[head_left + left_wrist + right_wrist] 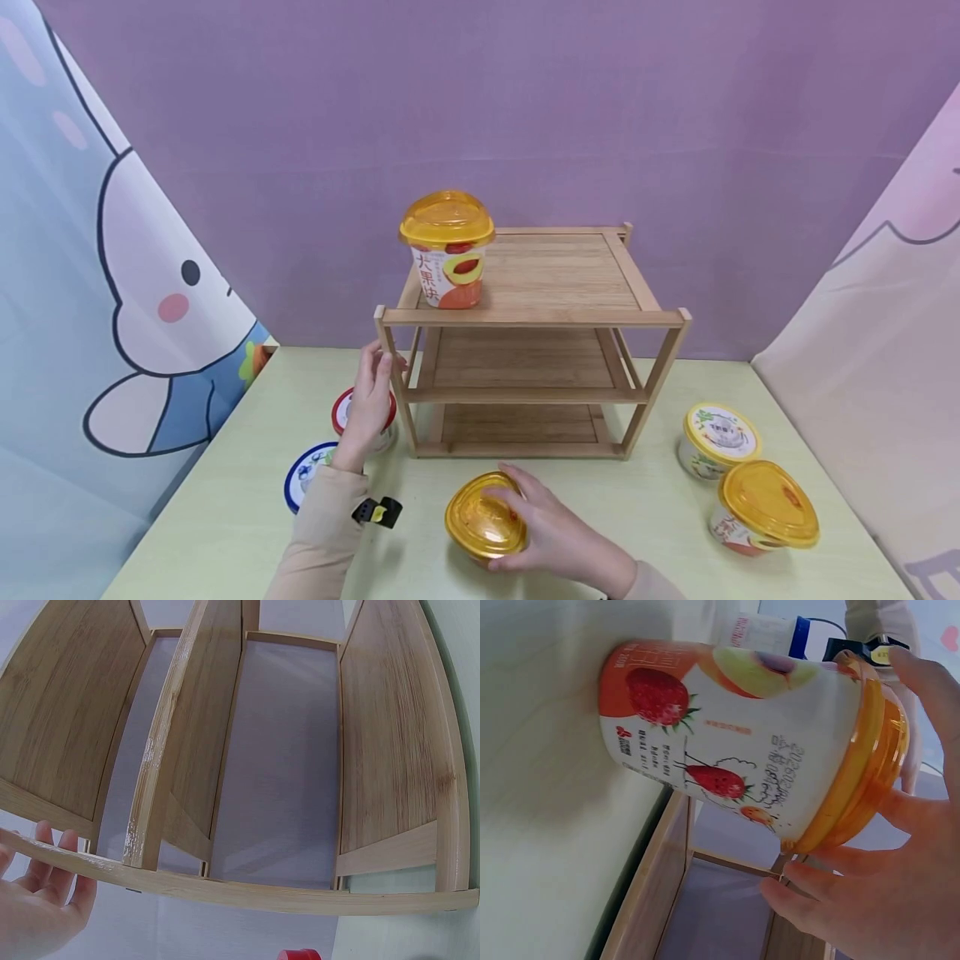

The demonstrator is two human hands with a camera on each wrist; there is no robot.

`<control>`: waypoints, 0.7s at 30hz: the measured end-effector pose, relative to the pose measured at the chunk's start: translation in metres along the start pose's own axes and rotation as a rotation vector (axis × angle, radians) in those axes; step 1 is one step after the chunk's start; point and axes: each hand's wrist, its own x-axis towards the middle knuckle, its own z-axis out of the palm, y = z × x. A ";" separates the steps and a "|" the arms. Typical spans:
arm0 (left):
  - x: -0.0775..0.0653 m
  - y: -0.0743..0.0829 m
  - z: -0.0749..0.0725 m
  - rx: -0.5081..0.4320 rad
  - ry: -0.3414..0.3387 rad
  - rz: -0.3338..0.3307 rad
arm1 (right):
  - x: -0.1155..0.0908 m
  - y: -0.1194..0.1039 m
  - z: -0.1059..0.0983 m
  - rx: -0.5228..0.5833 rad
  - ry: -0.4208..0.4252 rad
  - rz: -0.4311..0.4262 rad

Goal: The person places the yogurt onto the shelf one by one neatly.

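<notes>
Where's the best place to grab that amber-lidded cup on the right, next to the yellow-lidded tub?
Probably round the upper body of the amber-lidded cup, just under its lid, coming from the right. The cup narrows downward and the lid overhangs, so fingers should catch there; the yellow-lidded tub sits close on the far left side, crowding a hand.

Under my right hand (551, 533), a white-and-orange fruit cup (735, 742) with printed strawberries and an amber domed lid (476, 518) sits nearly upright before the three-tier wooden rack (562, 279), whose left front post (406, 421) my left hand (367, 404) holds.
</notes>
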 end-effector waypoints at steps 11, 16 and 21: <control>0.000 -0.001 -0.001 -0.023 -0.010 -0.024 | 0.000 0.004 0.002 0.028 -0.028 0.044; 0.001 -0.002 0.000 -0.009 -0.002 -0.013 | 0.001 0.007 0.000 0.039 -0.029 0.057; 0.000 -0.002 0.000 -0.008 -0.003 -0.009 | 0.001 0.009 -0.002 0.054 -0.038 0.070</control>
